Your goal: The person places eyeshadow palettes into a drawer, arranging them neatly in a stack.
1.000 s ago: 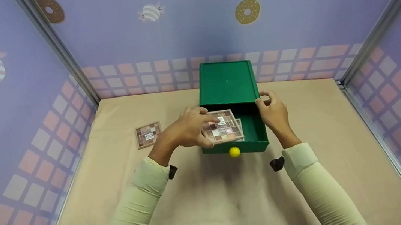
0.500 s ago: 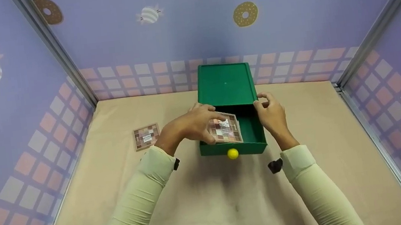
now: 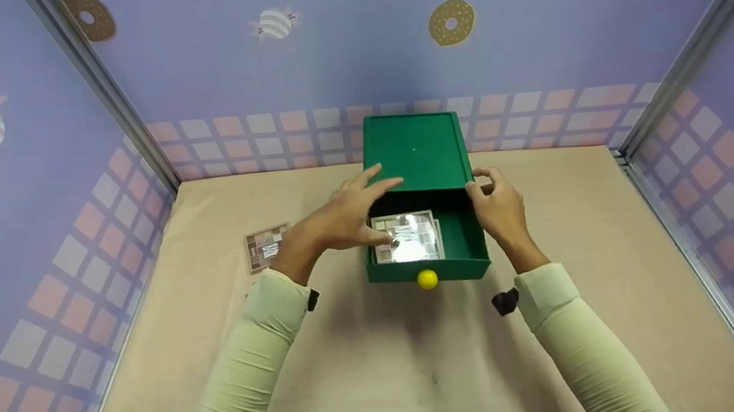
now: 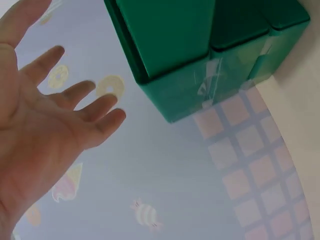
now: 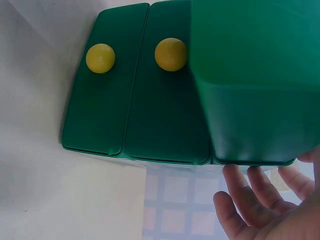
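An eyeshadow palette [image 3: 405, 236] lies in the pulled-out top drawer [image 3: 464, 240], glare on its lid. Under it the edge of a second palette shows. My left hand [image 3: 344, 219] hovers at the drawer's left side with fingers spread, holding nothing; its thumb overlaps the palette from this angle. In the left wrist view, the left palm and fingers are apart from the green cabinet [image 4: 165, 40]. My right hand [image 3: 500, 208] is at the cabinet's right side. In the right wrist view, its fingertips touch the cabinet's side near the top drawer.
Another palette [image 3: 264, 245] lies on the table [image 3: 392, 369] to the left, partly behind the left wrist. A yellow knob [image 3: 427, 279] sticks out from the drawer front. Two lower drawers [image 5: 165, 110] are closed. Patterned walls [image 3: 348, 42] enclose the table.
My left hand has let go of the top palette and risen away, up and left. That palette now lies flat in the drawer. The right hand stays at the cabinet's side.
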### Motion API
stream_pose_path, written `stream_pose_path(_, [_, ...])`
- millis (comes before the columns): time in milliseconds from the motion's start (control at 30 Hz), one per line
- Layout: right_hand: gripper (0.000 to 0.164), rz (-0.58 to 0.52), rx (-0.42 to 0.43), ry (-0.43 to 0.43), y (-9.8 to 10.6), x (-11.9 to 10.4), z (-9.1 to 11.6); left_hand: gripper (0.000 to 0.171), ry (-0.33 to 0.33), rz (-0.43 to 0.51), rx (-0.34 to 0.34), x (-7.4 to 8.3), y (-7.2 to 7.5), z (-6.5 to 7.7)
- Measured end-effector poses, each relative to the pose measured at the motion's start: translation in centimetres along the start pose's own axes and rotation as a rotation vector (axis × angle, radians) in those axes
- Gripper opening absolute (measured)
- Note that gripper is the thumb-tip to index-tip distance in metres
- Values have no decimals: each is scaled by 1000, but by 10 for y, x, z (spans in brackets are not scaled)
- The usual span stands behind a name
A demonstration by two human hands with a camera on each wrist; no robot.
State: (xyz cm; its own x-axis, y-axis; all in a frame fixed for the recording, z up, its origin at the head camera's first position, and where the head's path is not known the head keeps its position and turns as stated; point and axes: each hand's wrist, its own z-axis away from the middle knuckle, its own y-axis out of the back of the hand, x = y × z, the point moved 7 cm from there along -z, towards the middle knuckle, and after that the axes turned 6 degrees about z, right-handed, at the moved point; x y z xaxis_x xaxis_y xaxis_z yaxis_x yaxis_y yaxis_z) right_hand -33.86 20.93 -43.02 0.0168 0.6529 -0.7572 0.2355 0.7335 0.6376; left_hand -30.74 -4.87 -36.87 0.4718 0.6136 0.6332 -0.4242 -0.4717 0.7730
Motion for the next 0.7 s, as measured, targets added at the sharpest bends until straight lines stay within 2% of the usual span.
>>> stream_pose_path(133, [41, 0, -5, -1, -1, 0, 1, 95, 15, -22, 101, -17, 15, 8])
stream_pose_path(300, [41, 7, 2, -2, -1, 0, 1, 95, 111, -25, 252, -54, 34, 22])
stream_pose_path(400, [41, 3, 7, -5, 0, 0, 1, 93, 209, -33, 361, -79, 45, 32])
stream_pose_path(500, [41, 4, 4, -6, -1, 0, 1, 93, 338, -23, 449, -106, 50, 44])
stream_pose_path(600, [41, 4, 4, -7, -1, 0, 1, 92, 470, 32, 514, -134, 48, 57])
stream_pose_path(700, [41, 3, 7, -6, -2, 0, 1, 91, 581, 70, 552, -158, 41, 68])
